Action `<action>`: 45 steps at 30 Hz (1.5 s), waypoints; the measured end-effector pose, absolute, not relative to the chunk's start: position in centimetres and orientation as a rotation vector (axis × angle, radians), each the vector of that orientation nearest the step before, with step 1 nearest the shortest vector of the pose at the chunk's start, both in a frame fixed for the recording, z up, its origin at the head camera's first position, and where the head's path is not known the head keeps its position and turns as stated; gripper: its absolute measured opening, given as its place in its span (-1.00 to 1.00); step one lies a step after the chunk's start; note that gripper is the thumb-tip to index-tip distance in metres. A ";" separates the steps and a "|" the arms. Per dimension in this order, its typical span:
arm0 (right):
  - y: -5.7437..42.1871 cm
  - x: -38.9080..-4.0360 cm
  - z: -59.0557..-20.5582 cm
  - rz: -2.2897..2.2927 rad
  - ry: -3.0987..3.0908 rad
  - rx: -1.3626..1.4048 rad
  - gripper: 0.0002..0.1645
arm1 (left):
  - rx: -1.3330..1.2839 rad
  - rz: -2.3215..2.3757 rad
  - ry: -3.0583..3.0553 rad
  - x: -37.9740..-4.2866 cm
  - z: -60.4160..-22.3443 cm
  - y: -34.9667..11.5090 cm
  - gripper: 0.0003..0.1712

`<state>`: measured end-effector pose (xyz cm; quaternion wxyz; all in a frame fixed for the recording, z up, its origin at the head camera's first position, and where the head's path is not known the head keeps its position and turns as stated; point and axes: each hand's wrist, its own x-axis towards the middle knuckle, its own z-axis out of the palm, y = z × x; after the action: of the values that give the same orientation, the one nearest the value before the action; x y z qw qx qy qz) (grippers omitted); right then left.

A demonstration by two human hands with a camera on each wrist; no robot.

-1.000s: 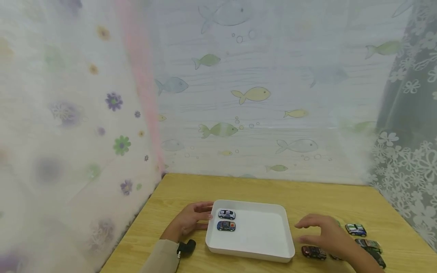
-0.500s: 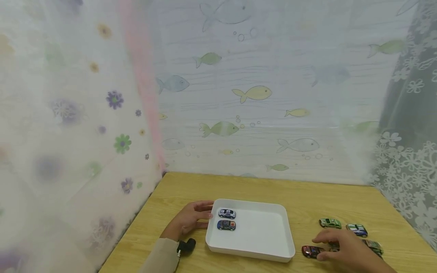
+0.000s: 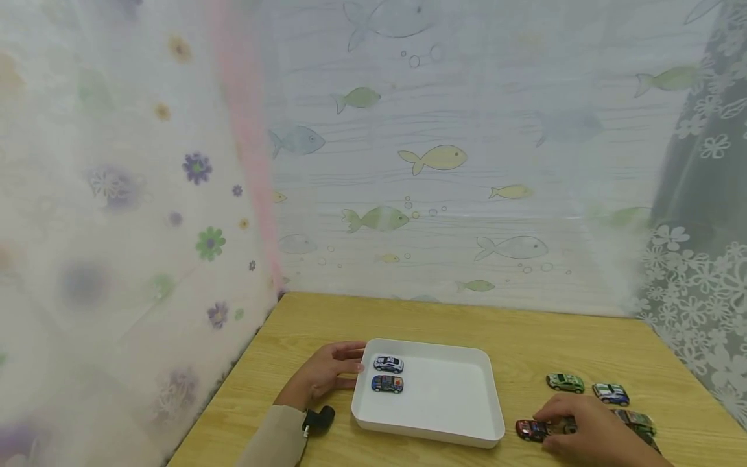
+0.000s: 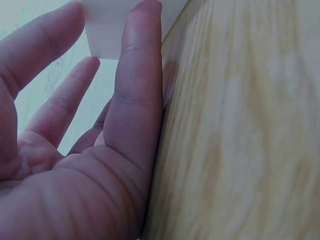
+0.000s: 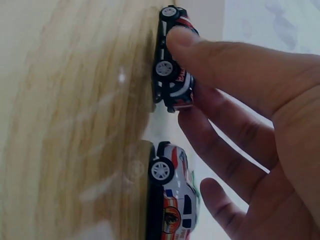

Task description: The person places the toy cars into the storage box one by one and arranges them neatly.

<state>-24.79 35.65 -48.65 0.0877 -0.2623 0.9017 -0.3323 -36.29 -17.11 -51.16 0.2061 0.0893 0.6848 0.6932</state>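
In the right wrist view, red lettering (image 5: 182,74) on the black car (image 5: 164,50) at twelve o'clock is illegible; the white car (image 5: 176,197) at six bears a round emblem (image 5: 171,220).

One table (image 3: 455,316), one tray (image 3: 440,397), two toy cars (image 3: 388,384) inside, at least five outside

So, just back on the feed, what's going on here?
A person's right hand pinches a dark toy car to the right of the white tray. The left hand rests at the tray's left side. Two small cars stand side by side inside, near that side; more cars are on the wooden table around the right hand.
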 end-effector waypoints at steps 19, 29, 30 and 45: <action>34.7 -24.9 -47.2 -0.925 2.737 -0.717 -0.76 | 0.252 1.928 1.909 -36.2 -51.2 -17.1 -0.27; 33.5 -25.1 -46.3 -0.941 2.859 -0.897 -0.74 | 0.255 1.929 1.913 -36.2 -51.3 -17.1 -0.26; 33.3 -25.1 -46.2 -0.944 2.864 -0.899 -0.76 | 0.257 1.929 1.912 -36.2 -51.3 -17.1 -0.26; 30.2 -25.9 -44.6 -0.982 2.883 -1.049 -0.77 | 0.245 1.924 1.921 -36.0 -50.9 -17.0 -0.29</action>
<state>-25.88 30.17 -44.58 -0.0399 -0.3255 0.8942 -0.3046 -36.04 -17.04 -50.90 0.2045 0.0880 0.6887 0.6900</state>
